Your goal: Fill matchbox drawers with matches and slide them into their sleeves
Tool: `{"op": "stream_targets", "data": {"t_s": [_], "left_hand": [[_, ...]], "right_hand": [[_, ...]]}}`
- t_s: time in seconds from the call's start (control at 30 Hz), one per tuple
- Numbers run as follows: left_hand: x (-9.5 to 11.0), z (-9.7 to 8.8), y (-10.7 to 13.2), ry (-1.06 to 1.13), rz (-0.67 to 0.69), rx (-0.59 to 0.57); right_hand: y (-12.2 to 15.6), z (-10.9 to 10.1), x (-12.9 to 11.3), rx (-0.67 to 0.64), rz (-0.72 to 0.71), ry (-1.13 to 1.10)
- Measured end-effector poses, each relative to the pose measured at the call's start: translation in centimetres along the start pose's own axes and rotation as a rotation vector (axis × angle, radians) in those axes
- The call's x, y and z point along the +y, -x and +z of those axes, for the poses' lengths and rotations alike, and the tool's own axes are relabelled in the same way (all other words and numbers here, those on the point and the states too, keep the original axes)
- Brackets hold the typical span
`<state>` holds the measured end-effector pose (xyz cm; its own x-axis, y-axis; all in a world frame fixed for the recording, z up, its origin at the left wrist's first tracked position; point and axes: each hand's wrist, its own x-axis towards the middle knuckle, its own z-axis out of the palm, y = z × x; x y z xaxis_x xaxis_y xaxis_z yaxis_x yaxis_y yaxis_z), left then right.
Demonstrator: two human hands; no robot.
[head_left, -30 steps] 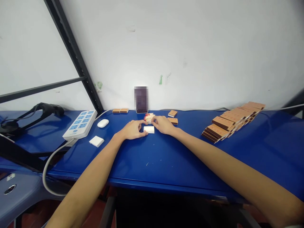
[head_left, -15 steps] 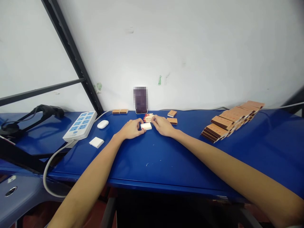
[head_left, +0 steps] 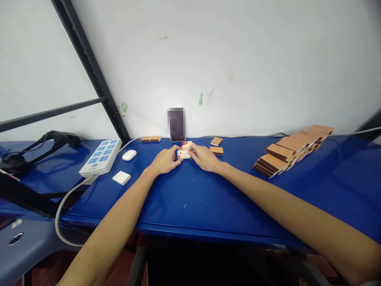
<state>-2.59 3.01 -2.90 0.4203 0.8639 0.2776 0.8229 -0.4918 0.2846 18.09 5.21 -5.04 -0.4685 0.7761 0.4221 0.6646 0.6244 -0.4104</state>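
Observation:
A small white matchbox tray (head_left: 185, 157) rests on the blue table in front of me, with red-headed matches lying in it. My left hand (head_left: 165, 161) grips the tray's left end between thumb and fingers, beside the red match heads. At the right end, my right hand (head_left: 205, 158) is closed in a pinch on the tail ends of matches; its fingertips partly hide them. Just behind the tray is a loose pile of matches (head_left: 187, 145), heads toward the left.
Matchboxes (head_left: 216, 150) lie right of my right hand, and a large stack of matchboxes (head_left: 293, 147) stands farther right. A phone (head_left: 177, 125) leans on the wall. Leftward are a white earbud case (head_left: 129, 155), a white square block (head_left: 122, 178) and a power strip (head_left: 101, 157).
The tray looked plain white before; red-headed matches now show in it. My right fingers have shifted slightly left over its right end. My left hand keeps its place.

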Motion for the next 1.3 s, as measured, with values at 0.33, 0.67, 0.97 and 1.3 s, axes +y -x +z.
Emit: {"op": "stream_targets", "data": {"t_s": [0.33,0.67,0.97,1.3], "left_hand": [[0.1,0.3,0.0,0.034,0.018,-0.001],[-0.1,0.3,-0.1,0.032,0.021,0.007],[0.5,-0.5,0.3,0.046,0.037,-0.077],[0.6,-0.5,0.3,0.037,0.050,-0.092]], "right_hand": [[0.0,-0.1,-0.2,-0.008,-0.029,0.037],[0.2,-0.3,-0.5,0.015,-0.043,0.035],[-0.2,-0.1,0.0,0.026,0.138,0.155],[-0.2,-0.1,0.1,-0.012,0.128,0.166]]}}
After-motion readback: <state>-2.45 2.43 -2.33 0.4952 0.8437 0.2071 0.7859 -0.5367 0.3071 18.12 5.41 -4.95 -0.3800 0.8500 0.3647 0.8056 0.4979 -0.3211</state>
